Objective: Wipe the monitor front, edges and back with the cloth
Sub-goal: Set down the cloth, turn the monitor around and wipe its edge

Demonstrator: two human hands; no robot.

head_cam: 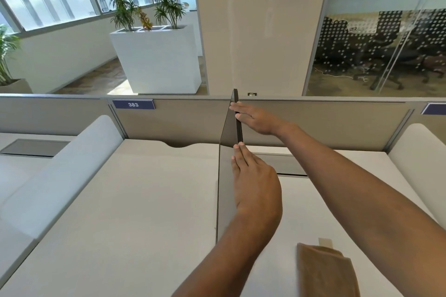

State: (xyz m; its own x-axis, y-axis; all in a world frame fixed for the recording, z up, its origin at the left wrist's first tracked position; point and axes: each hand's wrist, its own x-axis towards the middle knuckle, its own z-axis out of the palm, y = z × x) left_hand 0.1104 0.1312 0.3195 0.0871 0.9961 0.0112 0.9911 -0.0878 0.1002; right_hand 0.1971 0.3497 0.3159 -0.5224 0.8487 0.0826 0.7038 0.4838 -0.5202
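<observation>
Left hand (256, 189) flat, fingers straight against thin dark monitor (225, 185), edge-on mid white desk (144, 200) | right hand (257, 118) flat on its top edge | folded tan cloth (323, 271) at desk's near-right edge | white box planter (159, 62) holds green plants (125, 12)

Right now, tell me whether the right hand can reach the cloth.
Probably yes: the cloth lies uncovered on the desk below that forearm; the right hand need only leave the monitor.

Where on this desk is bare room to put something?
The widest bare patch of desk lies left of the monitor, up to the white side divider. Right of it is crowded: left hand, right hand, and the cloth at the front.
</observation>
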